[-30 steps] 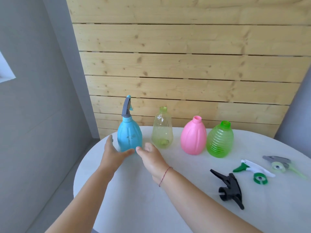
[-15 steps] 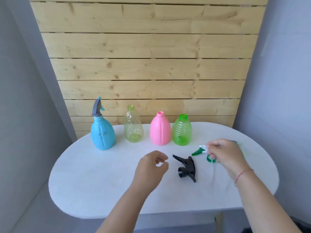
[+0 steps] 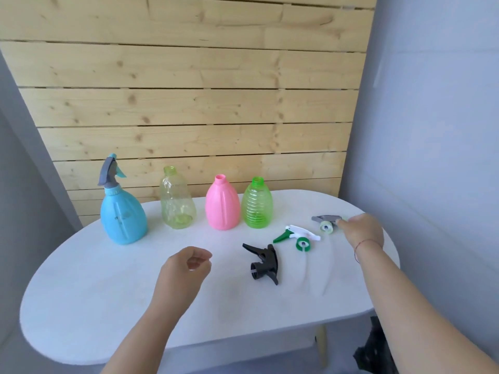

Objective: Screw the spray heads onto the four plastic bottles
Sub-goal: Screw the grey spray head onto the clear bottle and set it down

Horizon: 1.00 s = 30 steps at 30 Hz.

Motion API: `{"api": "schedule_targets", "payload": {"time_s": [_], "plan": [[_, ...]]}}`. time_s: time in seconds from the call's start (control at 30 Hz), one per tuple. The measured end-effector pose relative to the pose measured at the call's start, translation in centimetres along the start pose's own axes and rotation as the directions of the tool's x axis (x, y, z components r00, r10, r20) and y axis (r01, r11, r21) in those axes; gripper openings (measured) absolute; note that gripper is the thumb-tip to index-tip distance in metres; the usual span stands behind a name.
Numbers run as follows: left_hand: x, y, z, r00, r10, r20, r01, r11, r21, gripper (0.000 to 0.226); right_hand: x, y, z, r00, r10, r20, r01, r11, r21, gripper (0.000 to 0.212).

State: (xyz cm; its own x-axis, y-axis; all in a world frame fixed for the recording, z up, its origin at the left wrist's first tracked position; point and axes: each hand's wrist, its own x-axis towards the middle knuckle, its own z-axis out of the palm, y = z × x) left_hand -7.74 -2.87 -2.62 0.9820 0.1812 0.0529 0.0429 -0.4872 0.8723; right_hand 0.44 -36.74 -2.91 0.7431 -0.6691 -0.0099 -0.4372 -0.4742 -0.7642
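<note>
Four bottles stand in a row at the back of the white table [image 3: 113,300]. The blue bottle [image 3: 122,214] carries a grey spray head [image 3: 109,171]. The clear yellowish bottle [image 3: 176,203], pink bottle [image 3: 222,206] and ribbed green bottle [image 3: 257,205] have bare necks. Three loose heads lie to the right: a black spray head [image 3: 264,263], a white-and-green spray head [image 3: 297,236] and a grey-and-pale-green spray head [image 3: 325,221]. My right hand [image 3: 363,229] has its fingertips at the right end of the grey-and-green head, which lies on the table. My left hand [image 3: 189,265] hovers loosely curled and holds nothing.
A wooden plank wall [image 3: 189,103] rises right behind the bottles. Grey walls close in at the left and right. The table's rounded front edge is near me, and a pale table leg [image 3: 321,344] shows under its right side.
My hands left the blue bottle. The right hand went to the white-and-green head, then farther right to the grey-and-green head. The left hand stayed curled over the table's middle.
</note>
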Motion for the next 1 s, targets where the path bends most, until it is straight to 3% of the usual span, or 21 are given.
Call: {"api": "schedule_targets", "payload": {"time_s": [0.3, 0.47, 0.53, 0.67, 0.77, 0.8, 0.87, 0.93, 1.0], "plan": [[1.7, -0.1, -0.7, 0.995, 0.016, -0.094, -0.021, 0.999, -0.047, 0.015, 1.8, -3.6, 3.5, 0.992, 0.052, 0.114, 0.004, 0.898, -0.441, 0.038], [3.4, -0.6, -1.3, 0.96, -0.019, -0.278, -0.01, 0.995, -0.104, 0.022, 1.8, -3.8, 3.6, 0.988, 0.063, 0.143, 0.014, 0.875, -0.485, 0.034], [4.4, -0.9, -1.3, 0.932, -0.029, -0.361, -0.006, 0.995, -0.095, 0.037, 1.4, -4.1, 2.2, 0.979, 0.085, 0.183, 0.006, 0.895, -0.446, 0.032], [7.3, -1.9, -0.7, 0.926, -0.039, -0.375, 0.011, 0.997, -0.077, 0.076, -0.4, -5.8, -2.5, 0.991, -0.009, 0.133, 0.041, 0.972, -0.233, 0.017], [9.9, -2.5, 0.1, 0.951, -0.038, -0.307, 0.013, 0.997, -0.081, 0.096, -3.6, -7.4, -4.9, 0.987, -0.157, 0.023, 0.156, 0.986, 0.056, 0.029], [10.7, -2.7, 0.4, 0.955, -0.038, -0.295, 0.012, 0.996, -0.09, 0.099, -5.0, -8.0, -5.0, 0.982, -0.186, 0.032, 0.173, 0.956, 0.236, 0.027], [12.3, -3.1, 0.8, 0.957, -0.032, -0.29, -0.001, 0.994, -0.113, 0.104, -7.6, -9.3, -4.2, 0.97, -0.205, 0.131, 0.087, 0.795, 0.6, 0.018], [13.6, -3.5, 1.1, 0.951, -0.04, -0.306, -0.003, 0.99, -0.139, 0.108, -9.7, -10.3, -2.6, 0.928, -0.255, 0.271, -0.051, 0.635, 0.771, 0.009], [14.6, -3.9, 1.2, 0.94, -0.064, -0.334, 0.002, 0.983, -0.182, 0.111, -11.0, -11.1, -0.9, 0.882, -0.31, 0.356, -0.15, 0.53, 0.834, 0.017]]}}
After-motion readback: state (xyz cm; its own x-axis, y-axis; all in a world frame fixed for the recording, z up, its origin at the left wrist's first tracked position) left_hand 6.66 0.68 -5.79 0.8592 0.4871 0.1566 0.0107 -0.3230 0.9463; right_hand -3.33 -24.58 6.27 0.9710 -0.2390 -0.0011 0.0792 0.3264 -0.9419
